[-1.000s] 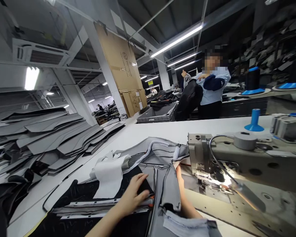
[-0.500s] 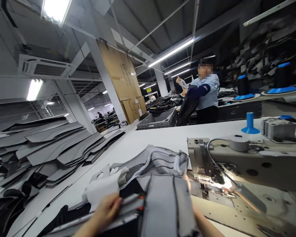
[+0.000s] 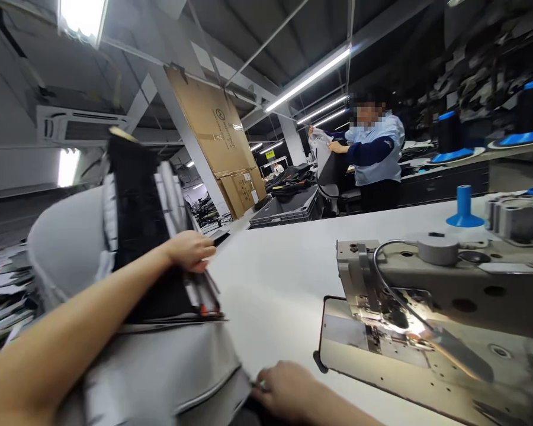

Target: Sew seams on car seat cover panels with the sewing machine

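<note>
A large grey and black sewn fabric cover (image 3: 173, 361) with pale seam strips is held up at the left, its black part standing tall. My left hand (image 3: 190, 249) reaches across the cover, fingers closed at the pale strips along its right edge. Lower down, my right hand (image 3: 288, 387), a ring on one finger, is closed on the cover's lower right corner. Small orange bits show on the strips below my left hand. To the right stands a sewing machine (image 3: 426, 296), its lamp lit over the needle area. No fabric lies under its needle.
The white table (image 3: 275, 266) stretches behind the cover. Blue-based black thread cones (image 3: 450, 139) and a bare blue cone (image 3: 464, 207) stand at the right. Beyond the table are a grey crate (image 3: 288, 210) and a co-worker (image 3: 375, 148) holding up a cover. Stacked grey pieces (image 3: 9, 296) are at far left.
The cover has been lifted off the table beside the machine and swung left and up. My left hand rose with it; my right hand moved down and left. The co-worker's piece has shifted.
</note>
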### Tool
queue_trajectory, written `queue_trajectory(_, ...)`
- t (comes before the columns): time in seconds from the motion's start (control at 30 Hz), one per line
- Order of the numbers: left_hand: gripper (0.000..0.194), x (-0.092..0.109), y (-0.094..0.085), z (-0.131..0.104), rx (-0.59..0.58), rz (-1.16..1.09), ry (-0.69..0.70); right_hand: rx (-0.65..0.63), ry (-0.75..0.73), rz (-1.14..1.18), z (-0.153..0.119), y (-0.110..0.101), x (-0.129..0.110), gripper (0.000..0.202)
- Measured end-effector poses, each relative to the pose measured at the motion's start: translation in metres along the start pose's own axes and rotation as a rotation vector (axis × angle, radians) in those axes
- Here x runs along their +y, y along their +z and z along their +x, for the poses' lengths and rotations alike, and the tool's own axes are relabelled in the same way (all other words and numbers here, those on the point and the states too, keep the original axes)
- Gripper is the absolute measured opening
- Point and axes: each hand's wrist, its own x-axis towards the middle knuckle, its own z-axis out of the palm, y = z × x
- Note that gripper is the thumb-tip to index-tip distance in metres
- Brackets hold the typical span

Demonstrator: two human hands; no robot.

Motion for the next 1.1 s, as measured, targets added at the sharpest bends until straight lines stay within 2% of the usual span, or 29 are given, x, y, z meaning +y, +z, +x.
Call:
queue_trajectory(0.1,0.018,0.036,0.045,0.071,-0.129,-0.055,0.145,0.095,0.160,-0.203,-0.013,-0.013,0.034,0.014)
queue_trajectory(0.2,0.019,0.095,0.084,0.143,-0.136,-0.136,0.188,0.229,0.281,-0.325,-0.026,-0.024,0.067,0.018)
queue_trajectory(0.27,0.021,0.136,0.093,0.175,-0.119,-0.188,0.172,0.309,0.376,-0.381,-0.029,-0.030,0.084,0.027)
queue_trajectory(0.33,0.026,0.170,0.085,0.186,-0.115,-0.236,0.119,0.359,0.444,-0.416,-0.028,-0.033,0.096,0.030)
queue_trajectory(0.4,0.035,0.192,0.068,0.175,-0.139,-0.311,0.079,0.381,0.466,-0.431,-0.026,-0.035,0.105,0.025)
queue_trajectory(0.5,0.051,0.202,0.040,0.127,-0.218,-0.408,0.073,0.415,0.463,-0.430,-0.024,-0.035,0.112,0.027)
queue_trajectory(0.57,0.072,0.198,0.032,0.086,-0.258,-0.342,0.028,0.456,0.461,-0.422,-0.024,-0.035,0.114,0.030)
queue_trajectory(0.63,0.084,0.187,0.034,0.044,-0.261,-0.231,-0.099,0.504,0.456,-0.415,-0.025,-0.034,0.115,0.029)
queue_trajectory(0.77,0.089,0.163,0.040,-0.028,-0.283,-0.111,-0.504,0.632,0.464,-0.407,-0.031,-0.032,0.119,0.027)
queue_trajectory(0.83,0.079,0.152,0.036,-0.052,-0.348,-0.194,-0.623,0.707,0.463,-0.406,-0.034,-0.032,0.122,0.027)
queue_trajectory(0.9,0.062,0.140,0.031,-0.064,-0.450,-0.366,-0.634,0.773,0.415,-0.407,-0.037,-0.032,0.124,0.029)
queue_trajectory(0.97,0.050,0.125,0.028,-0.061,-0.603,-0.497,-0.552,0.809,0.301,-0.410,-0.040,-0.033,0.122,0.031)
queue_trajectory(1.03,0.038,0.107,0.031,-0.047,-0.762,-0.527,-0.478,0.811,0.145,-0.415,-0.041,-0.030,0.114,0.033)
queue_trajectory(1.1,0.020,0.088,0.037,-0.028,-0.851,-0.495,-0.470,0.785,-0.021,-0.412,-0.041,-0.024,0.101,0.032)
